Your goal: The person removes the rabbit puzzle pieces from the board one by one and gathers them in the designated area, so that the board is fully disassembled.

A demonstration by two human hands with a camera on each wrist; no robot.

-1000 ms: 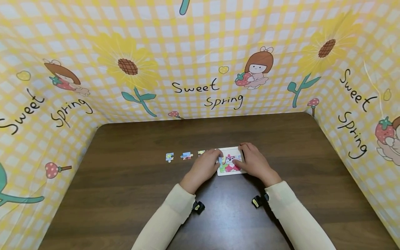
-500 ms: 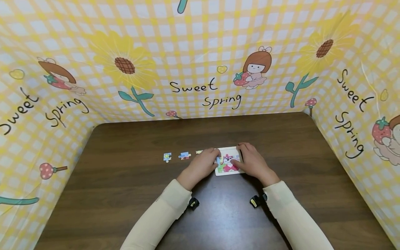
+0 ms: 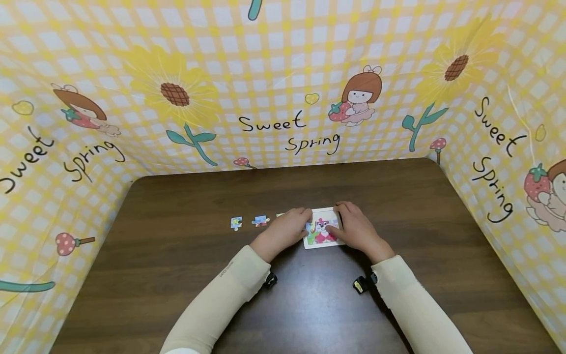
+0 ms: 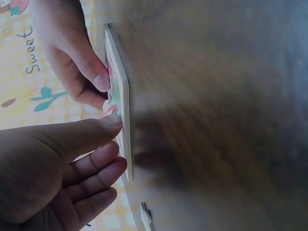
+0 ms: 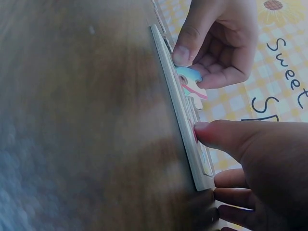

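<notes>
Hardly any shift was seen: over the tray (image 3: 324,211), gripped by the right hand (image 3: 357,227), an apparently unseated piece (image 5: 190,74) was pinched by the left hand (image 3: 288,228).

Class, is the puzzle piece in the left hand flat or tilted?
Tilted: the right wrist view shows the puzzle piece angled up from the tray.

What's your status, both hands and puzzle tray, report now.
Left hand pinches puzzle piece at tray; right hand holds tray's edge. Tray partly filled. Loose pieces lie left of tray, no obstruction seen.
</notes>
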